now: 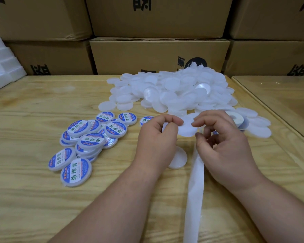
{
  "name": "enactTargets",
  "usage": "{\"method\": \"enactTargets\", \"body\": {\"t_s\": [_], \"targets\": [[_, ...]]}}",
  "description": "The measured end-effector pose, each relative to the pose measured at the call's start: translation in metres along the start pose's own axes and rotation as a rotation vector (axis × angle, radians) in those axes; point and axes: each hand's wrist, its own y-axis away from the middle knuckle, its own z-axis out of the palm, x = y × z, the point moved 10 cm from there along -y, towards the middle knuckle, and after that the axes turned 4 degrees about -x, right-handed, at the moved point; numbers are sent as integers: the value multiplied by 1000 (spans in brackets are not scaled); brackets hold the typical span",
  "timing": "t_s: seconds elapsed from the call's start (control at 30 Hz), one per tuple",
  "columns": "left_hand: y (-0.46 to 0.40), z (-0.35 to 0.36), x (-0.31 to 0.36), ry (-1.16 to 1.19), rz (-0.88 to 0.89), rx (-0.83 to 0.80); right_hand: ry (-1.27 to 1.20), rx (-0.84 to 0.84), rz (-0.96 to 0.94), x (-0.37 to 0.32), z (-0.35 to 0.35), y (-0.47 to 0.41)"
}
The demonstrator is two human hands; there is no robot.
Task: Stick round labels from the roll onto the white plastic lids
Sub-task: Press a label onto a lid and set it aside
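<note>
On the table [33, 109] a heap of bare lids [174, 86] lies behind a smaller pile of labelled ones [81, 142], and the spent liner [194, 190] runs lengthwise from the roll [234, 118] toward the person. The left hand [156, 139] pinches one lid [187, 127] flat side up, while the right hand [223, 142] pinches its other edge (no label visible on it); next, I judge, a label must be peeled and centred.

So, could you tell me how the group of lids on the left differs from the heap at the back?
The left group carries blue-and-white round labels; the back heap is plain white. The left group is small and loosely spread, the back heap far bigger and piled high. Both are round lids lying on the wooden table.
</note>
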Motion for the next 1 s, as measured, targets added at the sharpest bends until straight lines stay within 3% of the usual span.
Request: {"method": "enactTargets", "body": {"t_s": [0.23,0.37,0.6,0.73,0.83,1.0], "targets": [[-2,6,-2,51,10,-63,-52,50,121,9,-4,2],[-2,6,8,257,76,-90,-131,160,196,18,-14,3],[-4,-3,-1,404,-19,-73,-437,258,427,47,-20,6],[-6,-6,-5,453,-64,-40,-759,215,625,65,-8,8],[-7,-6,-6,496,-90,-44,-994,83,703,62,6,9],[-8,1,-8,605,-151,-96,-1114,-132,815,51,27,17]]}}
